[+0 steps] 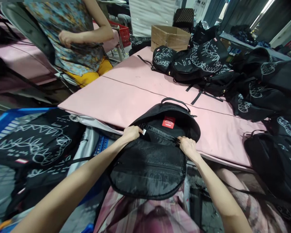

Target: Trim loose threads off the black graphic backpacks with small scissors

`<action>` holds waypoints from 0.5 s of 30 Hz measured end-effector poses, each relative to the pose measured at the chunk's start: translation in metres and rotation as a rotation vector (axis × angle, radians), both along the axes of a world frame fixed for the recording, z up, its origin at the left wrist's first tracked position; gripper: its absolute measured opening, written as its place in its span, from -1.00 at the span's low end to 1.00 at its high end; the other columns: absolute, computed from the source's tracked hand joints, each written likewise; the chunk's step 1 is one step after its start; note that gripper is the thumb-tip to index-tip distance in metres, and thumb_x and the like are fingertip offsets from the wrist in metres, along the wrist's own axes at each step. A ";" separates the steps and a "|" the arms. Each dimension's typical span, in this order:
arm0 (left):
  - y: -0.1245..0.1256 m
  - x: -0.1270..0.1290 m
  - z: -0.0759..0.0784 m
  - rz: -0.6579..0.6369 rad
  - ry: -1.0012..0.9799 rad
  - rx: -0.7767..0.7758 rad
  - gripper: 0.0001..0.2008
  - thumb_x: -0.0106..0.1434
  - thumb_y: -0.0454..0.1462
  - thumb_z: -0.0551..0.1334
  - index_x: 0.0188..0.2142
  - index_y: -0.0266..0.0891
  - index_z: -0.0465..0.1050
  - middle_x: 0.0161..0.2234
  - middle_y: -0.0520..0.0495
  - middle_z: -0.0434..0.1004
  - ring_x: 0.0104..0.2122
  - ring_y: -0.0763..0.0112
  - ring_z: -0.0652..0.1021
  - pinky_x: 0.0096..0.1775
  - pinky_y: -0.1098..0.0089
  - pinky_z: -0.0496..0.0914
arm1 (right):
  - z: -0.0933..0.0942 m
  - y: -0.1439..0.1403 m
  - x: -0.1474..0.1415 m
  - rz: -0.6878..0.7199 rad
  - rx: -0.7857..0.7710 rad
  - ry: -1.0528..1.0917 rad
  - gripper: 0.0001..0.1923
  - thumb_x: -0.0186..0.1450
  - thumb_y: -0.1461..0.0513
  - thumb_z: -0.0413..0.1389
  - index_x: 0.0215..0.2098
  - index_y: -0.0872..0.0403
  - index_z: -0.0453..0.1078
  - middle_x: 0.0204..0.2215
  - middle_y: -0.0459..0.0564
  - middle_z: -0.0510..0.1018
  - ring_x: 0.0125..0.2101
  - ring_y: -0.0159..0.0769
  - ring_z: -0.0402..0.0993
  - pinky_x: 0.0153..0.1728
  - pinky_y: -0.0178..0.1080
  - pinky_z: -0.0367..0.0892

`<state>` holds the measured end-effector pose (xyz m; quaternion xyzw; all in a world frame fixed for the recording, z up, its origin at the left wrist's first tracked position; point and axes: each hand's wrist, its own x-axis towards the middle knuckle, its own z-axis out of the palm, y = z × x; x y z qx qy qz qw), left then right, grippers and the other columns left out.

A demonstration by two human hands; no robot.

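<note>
A black backpack (150,161) lies unzipped at the table's near edge, its front panel folded down over my lap. Inside, a red label (168,122) is sewn to the back wall, and a top handle (176,101) arches at the far end. My left hand (133,133) is closed on the left edge of the opening, beside a small white tag (144,131). On the opposite side, my right hand (187,146) pinches the right edge of the opening. The fingertips of both hands are partly hidden by the fabric.
The pink table (106,97) stretches ahead. Several black backpacks with white drawings (206,58) are heaped at the right and back, by a cardboard box (169,37). More backpacks fill a blue crate (38,110) at left. Across the table sits a person (70,42).
</note>
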<state>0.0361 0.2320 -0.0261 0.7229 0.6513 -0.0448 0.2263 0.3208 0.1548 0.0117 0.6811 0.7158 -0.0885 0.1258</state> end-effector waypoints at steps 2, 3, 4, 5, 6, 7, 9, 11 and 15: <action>-0.001 0.004 0.006 -0.027 -0.007 0.033 -0.61 0.09 -0.38 0.08 -0.17 -0.04 0.55 -0.15 -0.06 0.56 -0.13 0.19 0.52 -0.15 0.37 0.37 | 0.002 -0.001 0.000 0.018 0.009 0.039 -0.56 0.29 0.36 -0.16 0.05 -0.10 0.28 -0.15 0.03 0.50 -0.24 -0.23 0.50 -0.28 -0.29 0.29; 0.000 0.009 0.009 -0.047 -0.015 0.059 -0.62 0.13 -0.37 0.05 -0.15 -0.08 0.54 -0.14 -0.07 0.56 -0.12 0.19 0.52 -0.14 0.36 0.37 | 0.003 -0.002 0.000 0.033 0.011 0.063 -0.55 0.29 0.37 -0.17 0.06 -0.10 0.27 -0.13 0.02 0.48 -0.24 -0.24 0.50 -0.29 -0.29 0.29; 0.002 0.016 0.014 -0.081 -0.030 0.090 -0.61 0.15 -0.36 0.02 -0.12 -0.10 0.52 -0.11 -0.08 0.54 -0.10 0.20 0.50 -0.11 0.35 0.36 | 0.004 -0.003 0.000 0.049 0.013 0.088 -0.53 0.28 0.37 -0.17 0.08 -0.12 0.25 -0.11 0.01 0.47 -0.24 -0.24 0.50 -0.29 -0.29 0.28; 0.006 0.025 0.018 -0.130 -0.050 0.120 -0.61 0.16 -0.36 0.01 -0.11 -0.10 0.51 -0.08 -0.06 0.52 -0.07 0.22 0.49 -0.08 0.36 0.35 | 0.005 -0.004 0.000 0.062 0.015 0.110 -0.51 0.28 0.37 -0.17 0.10 -0.13 0.23 -0.09 0.00 0.46 -0.24 -0.24 0.50 -0.29 -0.30 0.28; 0.010 0.038 0.024 -0.207 -0.074 0.143 -0.60 0.16 -0.37 0.02 -0.10 -0.08 0.50 -0.05 -0.02 0.50 -0.03 0.25 0.46 -0.04 0.37 0.32 | 0.005 -0.004 -0.001 0.071 0.019 0.130 -0.49 0.28 0.38 -0.17 0.13 -0.14 0.20 -0.08 -0.01 0.45 -0.23 -0.23 0.49 -0.29 -0.30 0.28; 0.017 0.053 0.030 -0.313 -0.098 0.152 -0.59 0.14 -0.39 0.04 -0.09 -0.05 0.49 0.00 0.02 0.46 0.01 0.28 0.42 0.00 0.38 0.29 | 0.006 -0.005 -0.001 0.078 0.020 0.146 -0.47 0.28 0.38 -0.17 0.15 -0.15 0.17 -0.07 -0.02 0.44 -0.23 -0.23 0.49 -0.28 -0.30 0.28; 0.034 0.088 0.044 -0.526 -0.172 0.115 -0.54 0.08 -0.44 0.08 -0.07 -0.02 0.46 0.09 0.07 0.37 0.08 0.31 0.35 0.05 0.40 0.24 | 0.006 -0.006 -0.002 0.081 0.005 0.167 -0.45 0.28 0.38 -0.18 0.17 -0.16 0.14 -0.05 -0.02 0.42 -0.22 -0.23 0.49 -0.26 -0.29 0.28; 0.055 0.124 0.064 -0.606 -0.284 0.033 -0.52 0.06 -0.47 0.10 -0.05 -0.09 0.45 0.13 0.02 0.31 0.10 0.29 0.33 0.07 0.40 0.22 | 0.006 -0.008 -0.001 0.072 -0.004 0.223 -0.43 0.26 0.39 -0.18 0.18 -0.16 0.14 -0.04 -0.02 0.41 -0.20 -0.25 0.48 -0.23 -0.28 0.28; 0.095 0.155 0.114 -0.485 -0.481 -0.149 -0.69 0.12 -0.37 0.13 -0.14 -0.31 0.50 -0.12 -0.16 0.54 -0.12 0.25 0.52 -0.08 0.39 0.36 | 0.009 -0.016 0.024 0.058 0.155 0.765 -0.54 0.28 0.32 -0.14 0.11 -0.11 0.24 0.08 -0.06 0.32 -0.27 -0.36 0.46 -0.24 -0.31 0.31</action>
